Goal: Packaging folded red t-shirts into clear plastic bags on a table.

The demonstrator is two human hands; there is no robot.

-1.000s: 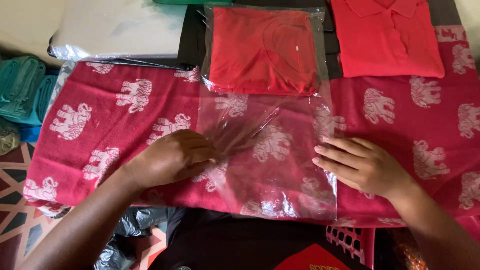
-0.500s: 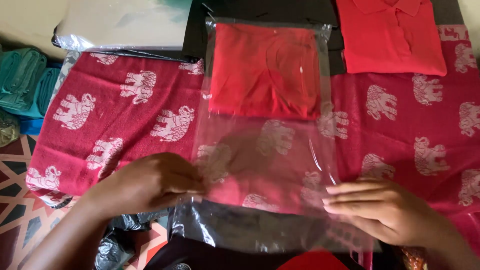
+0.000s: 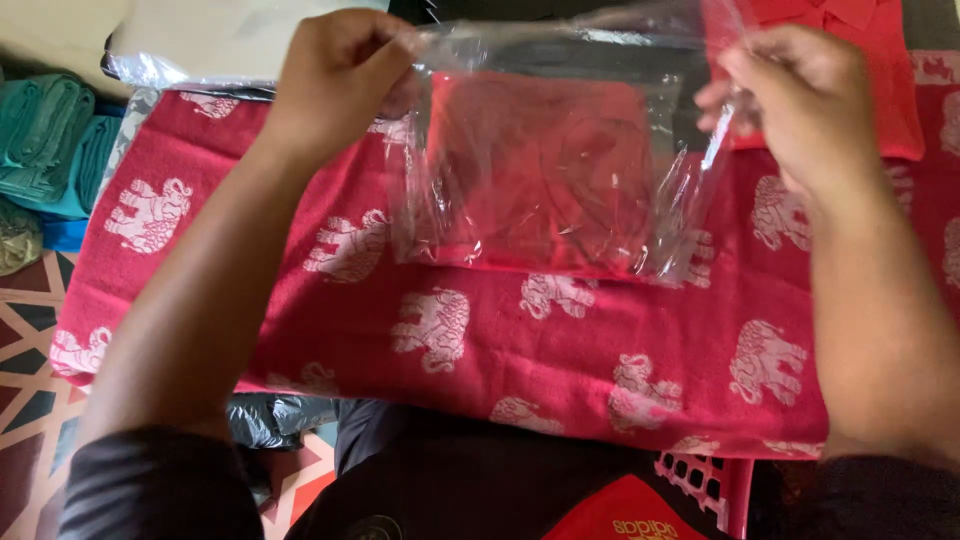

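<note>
The clear plastic bag (image 3: 560, 160) with a folded red garment (image 3: 540, 170) inside hangs upright above the red elephant-print cloth (image 3: 560, 340), raised off it. My left hand (image 3: 335, 75) pinches the bag's upper left corner, fingers closed on the film. My right hand (image 3: 800, 95) pinches the upper right corner likewise. Behind the bag, partly screened by the film and my right hand, lies a second red shirt (image 3: 900, 100). A pale plastic-wrapped sheet (image 3: 200, 45) sits far left, with folded teal cloths (image 3: 50, 150) beside it. A second ago the bag lay flat on the cloth under both hands; it is now lifted and the garment sits lower in it.
</note>
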